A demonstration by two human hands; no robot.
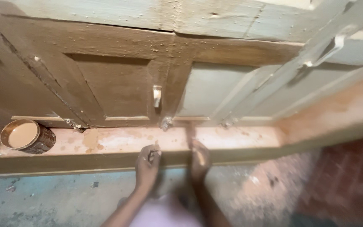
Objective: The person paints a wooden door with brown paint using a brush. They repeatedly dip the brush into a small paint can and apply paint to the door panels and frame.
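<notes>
My left hand is curled by the front edge of the sill, fingers closed around something small that I cannot make out. My right hand grips a thin dark handle, likely a paintbrush, which points up toward the bottom of the wooden shutters. The left shutter panels are coated brown; the right panels are pale green. A small tin of light brown paint sits on the sill far to the left of both hands. The hands are blurred.
A metal latch hangs at the middle of the shutters, and another handle is at the upper right. Below the sill are a blue-grey wall and reddish bricks.
</notes>
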